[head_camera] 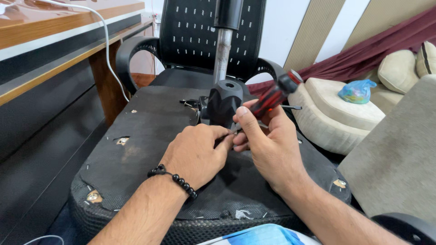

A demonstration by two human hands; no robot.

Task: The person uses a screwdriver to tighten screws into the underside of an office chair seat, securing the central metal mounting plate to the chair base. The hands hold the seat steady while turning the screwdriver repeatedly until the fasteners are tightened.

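Note:
An upturned black office chair seat [150, 136] lies in front of me, its underside up, with a black tilt mechanism [223, 102] and a metal gas column [221, 54] rising from it. My right hand [268, 145] grips a red and black screwdriver [274, 95], angled down toward the base of the mechanism. My left hand [195, 154], with a black bead bracelet on the wrist, rests on the seat underside, its fingers pinching at the screwdriver tip by the mechanism. The tip itself is hidden between my fingers.
A second black mesh-back office chair [190, 36] stands behind the seat. A wooden desk [54, 41] with a white cable is at the left. Cream cushions [336, 109] with a blue plastic bag [357, 90] lie at the right, beside a grey surface [395, 154].

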